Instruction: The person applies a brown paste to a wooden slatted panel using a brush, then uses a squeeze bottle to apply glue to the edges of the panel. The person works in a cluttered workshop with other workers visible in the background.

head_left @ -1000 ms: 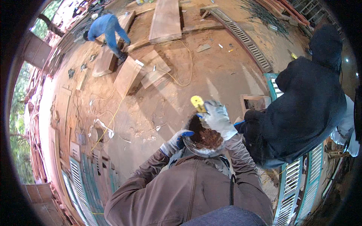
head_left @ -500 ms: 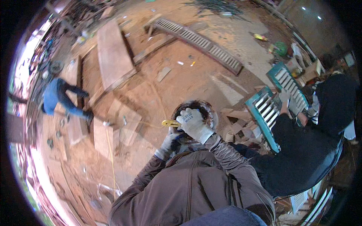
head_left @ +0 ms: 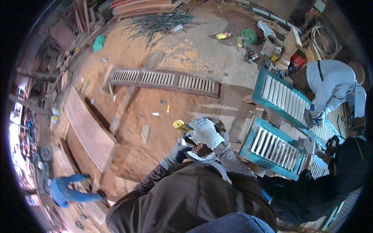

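A round bucket (head_left: 196, 156), brown-stained inside and whitish at the rim, is close in front of my body. My right hand (head_left: 206, 133), in a white work glove, is over its mouth. Its fingers are closed on a paintbrush (head_left: 179, 124) whose yellow handle sticks out to the left; the bristle end is hidden. My left hand (head_left: 176, 154), in a grey-white glove with dark fingertips, grips the near left side of the bucket rim.
A brown slatted panel (head_left: 159, 80) lies ahead on supports. At right, two co-workers bend over teal-framed slatted shutters (head_left: 278, 145). A person in blue (head_left: 70, 190) stoops at left beside a long board (head_left: 87, 128). Another bucket (head_left: 272, 46) stands far right.
The view has swung right, bringing a second co-worker at the shutters into sight. Both hands stay at the bucket, and the brush handle now points more up and left.
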